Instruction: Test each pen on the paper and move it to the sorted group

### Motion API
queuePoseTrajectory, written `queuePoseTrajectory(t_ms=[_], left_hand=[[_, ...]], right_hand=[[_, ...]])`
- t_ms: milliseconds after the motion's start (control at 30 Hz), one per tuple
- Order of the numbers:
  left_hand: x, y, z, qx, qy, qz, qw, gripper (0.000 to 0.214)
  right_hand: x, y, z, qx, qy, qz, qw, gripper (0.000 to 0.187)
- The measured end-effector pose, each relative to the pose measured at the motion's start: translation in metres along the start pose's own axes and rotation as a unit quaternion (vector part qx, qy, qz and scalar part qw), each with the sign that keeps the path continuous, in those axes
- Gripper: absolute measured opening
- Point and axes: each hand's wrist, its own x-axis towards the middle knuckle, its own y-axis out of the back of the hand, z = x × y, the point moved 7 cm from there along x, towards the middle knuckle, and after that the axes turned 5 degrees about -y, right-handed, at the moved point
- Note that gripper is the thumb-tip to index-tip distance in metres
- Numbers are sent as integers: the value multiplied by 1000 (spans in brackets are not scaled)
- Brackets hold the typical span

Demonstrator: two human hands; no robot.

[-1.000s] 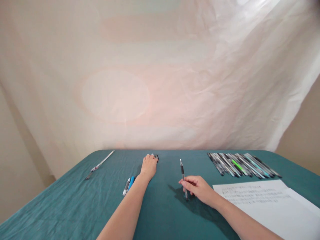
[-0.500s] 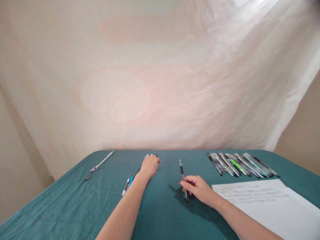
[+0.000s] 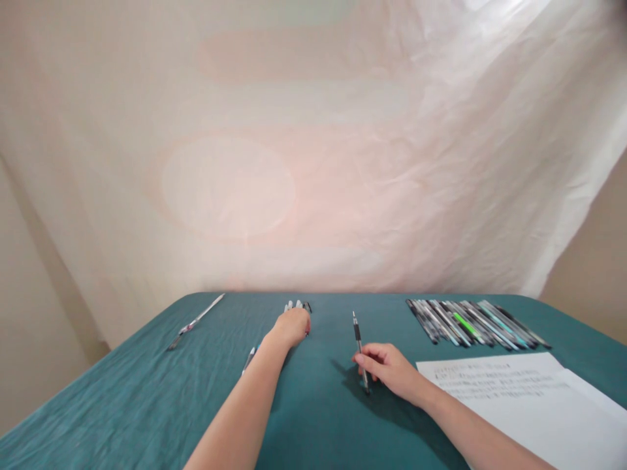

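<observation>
My right hand [image 3: 389, 369] is closed on a black and silver pen [image 3: 358, 339], held upright with its tip on the teal tablecloth [image 3: 122, 405]. My left hand [image 3: 292, 325] reaches to the far middle of the table, fingers curled over a small bunch of pens [image 3: 298, 305] whose ends stick out beyond the knuckles. A glimpse of red shows at its fingertips. Beside my left forearm lies a white and blue pen [image 3: 249, 357], partly hidden by the arm.
A row of several pens [image 3: 475, 321] lies at the far right. A white sheet with writing [image 3: 529, 405] lies at the near right. A long thin silver pen [image 3: 194, 321] lies at the far left. A pale sheet hangs behind the table.
My left hand has drawn back slightly toward me and curled tighter over the far pens. My forearm now covers more of the white and blue pens. The right hand is still.
</observation>
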Motion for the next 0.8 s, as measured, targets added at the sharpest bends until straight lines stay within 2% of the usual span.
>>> queuePoseTrajectory(t_ms=[167, 300, 567, 800], left_hand=[[-1, -4, 6, -7, -4, -3, 1000, 24], [-4, -2, 18, -30, -39, -4, 999, 23], [-8, 20, 50, -120, -138, 15, 983, 20], [-9, 37, 48, -160, -144, 40, 976, 18]], right_hand=[[0, 0, 0, -1, 0, -1, 1000, 38], [0, -1, 0, -6, -3, 1, 1000, 39], [-3, -4, -1, -1, -19, -23, 1000, 36], [-5, -4, -9, -75, 5, -27, 997, 30]])
